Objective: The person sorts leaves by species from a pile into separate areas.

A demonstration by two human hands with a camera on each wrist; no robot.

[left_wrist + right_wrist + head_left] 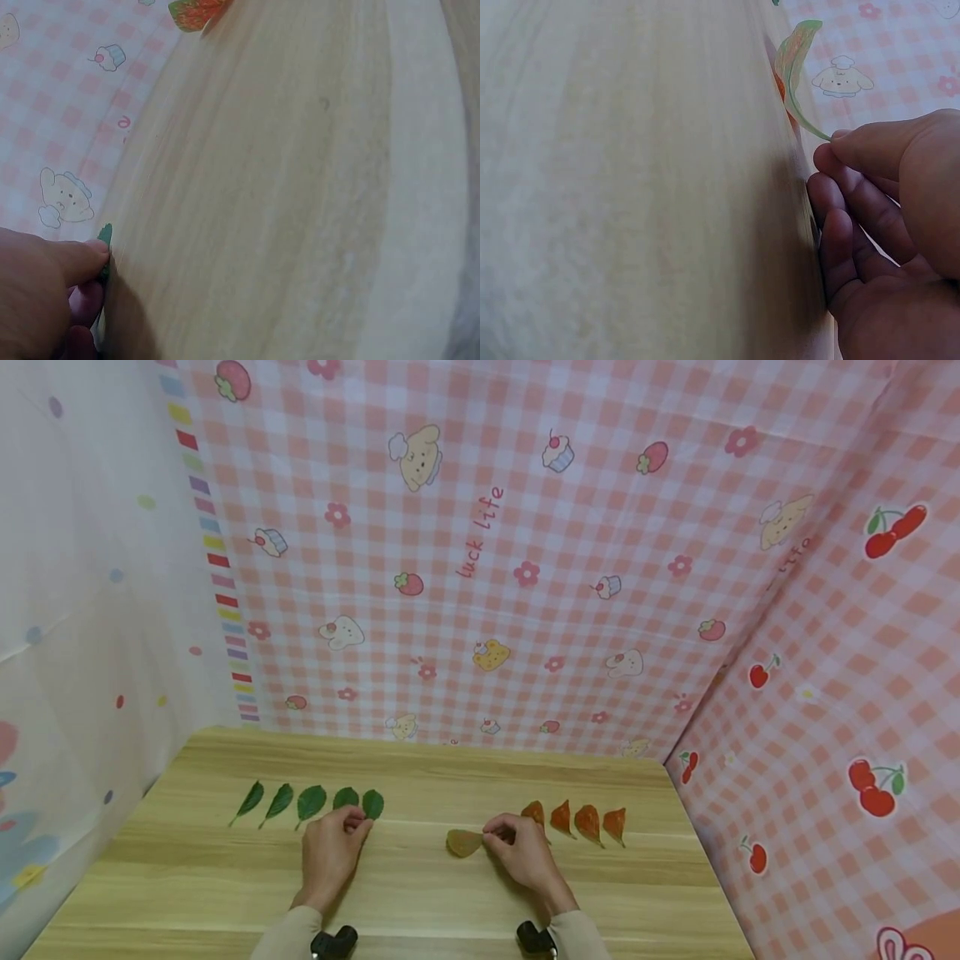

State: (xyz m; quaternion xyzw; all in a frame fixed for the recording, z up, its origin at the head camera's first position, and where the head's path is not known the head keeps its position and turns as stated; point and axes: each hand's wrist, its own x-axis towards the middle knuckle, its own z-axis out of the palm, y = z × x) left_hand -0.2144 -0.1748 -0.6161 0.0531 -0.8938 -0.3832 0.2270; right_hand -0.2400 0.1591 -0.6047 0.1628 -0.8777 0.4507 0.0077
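Note:
My left hand (330, 858) pinches a green leaf (372, 803) at the right end of a row of green leaves. In the left wrist view, the thumb and fingers of that hand (45, 289) close on the leaf (105, 234) just over the wood. Between thumb and forefinger my right hand (527, 858) holds a yellowish-brown leaf (463, 843) by its stem, the blade pointing left. Seen from the right wrist, this leaf (796, 71) curves up from the fingertips of the hand (889, 210), showing green and orange.
Other green leaves (311, 802) lie in a row on the wooden table (420, 902) at left. A row of several orange-brown leaves (587, 822) lies at right, one partly behind my right hand. Pink checked cloth (450, 527) hangs behind the table and along its right side.

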